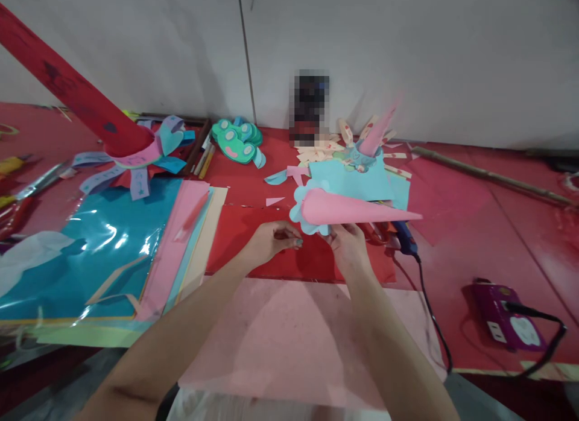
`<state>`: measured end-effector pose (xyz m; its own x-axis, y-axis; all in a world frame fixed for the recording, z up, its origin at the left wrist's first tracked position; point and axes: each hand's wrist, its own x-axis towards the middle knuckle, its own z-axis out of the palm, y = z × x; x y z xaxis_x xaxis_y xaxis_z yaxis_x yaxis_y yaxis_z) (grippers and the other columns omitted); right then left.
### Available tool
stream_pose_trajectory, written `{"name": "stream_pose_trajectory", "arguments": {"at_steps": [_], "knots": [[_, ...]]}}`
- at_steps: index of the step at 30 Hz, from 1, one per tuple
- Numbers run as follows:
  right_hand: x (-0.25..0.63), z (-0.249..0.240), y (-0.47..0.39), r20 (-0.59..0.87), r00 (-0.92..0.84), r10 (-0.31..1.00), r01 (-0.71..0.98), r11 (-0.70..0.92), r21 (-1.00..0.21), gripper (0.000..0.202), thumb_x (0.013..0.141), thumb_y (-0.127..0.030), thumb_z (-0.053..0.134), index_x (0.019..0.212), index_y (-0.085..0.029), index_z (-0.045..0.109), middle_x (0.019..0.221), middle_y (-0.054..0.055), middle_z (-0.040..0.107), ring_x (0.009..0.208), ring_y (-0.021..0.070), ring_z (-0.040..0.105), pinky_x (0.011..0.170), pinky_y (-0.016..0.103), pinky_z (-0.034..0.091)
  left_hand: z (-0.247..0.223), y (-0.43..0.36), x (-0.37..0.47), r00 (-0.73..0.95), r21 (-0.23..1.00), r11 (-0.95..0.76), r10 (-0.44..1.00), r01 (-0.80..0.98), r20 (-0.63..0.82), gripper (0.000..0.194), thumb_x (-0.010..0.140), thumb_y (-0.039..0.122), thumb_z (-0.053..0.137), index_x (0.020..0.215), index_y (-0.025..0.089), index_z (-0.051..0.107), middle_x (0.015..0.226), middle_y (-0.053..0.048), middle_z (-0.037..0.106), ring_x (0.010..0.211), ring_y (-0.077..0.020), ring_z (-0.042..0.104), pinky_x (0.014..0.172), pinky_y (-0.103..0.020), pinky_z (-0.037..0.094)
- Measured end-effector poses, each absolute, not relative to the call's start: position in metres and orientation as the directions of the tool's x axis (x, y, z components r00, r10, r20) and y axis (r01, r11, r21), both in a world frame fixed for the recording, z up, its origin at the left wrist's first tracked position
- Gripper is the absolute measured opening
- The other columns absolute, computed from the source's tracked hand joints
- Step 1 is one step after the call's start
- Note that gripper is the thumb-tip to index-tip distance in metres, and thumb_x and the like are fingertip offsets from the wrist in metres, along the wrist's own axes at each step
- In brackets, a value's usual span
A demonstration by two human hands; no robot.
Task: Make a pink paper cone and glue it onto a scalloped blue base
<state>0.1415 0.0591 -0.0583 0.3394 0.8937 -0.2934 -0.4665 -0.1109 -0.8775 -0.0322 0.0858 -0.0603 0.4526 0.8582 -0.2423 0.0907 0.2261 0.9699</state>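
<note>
A pink paper cone [353,208] lies sideways in the air, its tip pointing right. Around its wide end sits a light blue scalloped paper base [297,211]. My right hand [347,245] grips this cone from below, near the base, with the fingers partly hidden behind it. Just left of the base is my left hand [275,243], apart from the cone, its fingers curled and thumb drawn in. A tiny teal spot shows at its fingertips, too small to name. Beneath both hands lies a red sheet [253,270].
Behind stands another pink cone [377,134] near light blue paper [350,180]. Green paper cutouts [237,140] and a tall red paper cone [76,83] are left. A blue-handled corded tool [406,237] lies right, a purple power socket box [506,318] beyond, a stick [493,174] behind.
</note>
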Motion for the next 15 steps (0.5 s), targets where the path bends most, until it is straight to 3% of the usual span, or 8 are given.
{"name": "stream_pose_trajectory", "arguments": {"at_steps": [6, 15], "knots": [[0.152, -0.061, 0.062, -0.231, 0.363, 0.902, -0.493, -0.025, -0.87, 0.024, 0.061, -0.032, 0.079, 0.068, -0.021, 0.06, 0.06, -0.006, 0.058, 0.057, 0.0106, 0.056, 0.065, 0.032, 0.054, -0.055, 0.082, -0.032, 0.482, 0.972, 0.216, 0.845, 0.09, -0.232, 0.01, 0.068, 0.024, 0.074, 0.068, 0.019, 0.066, 0.067, -0.002, 0.071, 0.066, -0.016, 0.069, 0.065, -0.029, 0.056], [0.152, -0.057, 0.063, -0.26, 0.395, 0.881, -0.511, -0.024, -0.859, 0.028, 0.053, -0.029, 0.083, 0.066, -0.019, 0.06, 0.058, -0.006, 0.056, 0.055, 0.0089, 0.052, 0.061, 0.03, 0.053, -0.05, 0.081, -0.03, 0.476, 0.969, 0.247, 0.848, 0.03, -0.231, 0.019, 0.069, 0.036, 0.075, 0.067, 0.018, 0.068, 0.064, -0.002, 0.072, 0.063, -0.0159, 0.069, 0.066, -0.029, 0.057]]}}
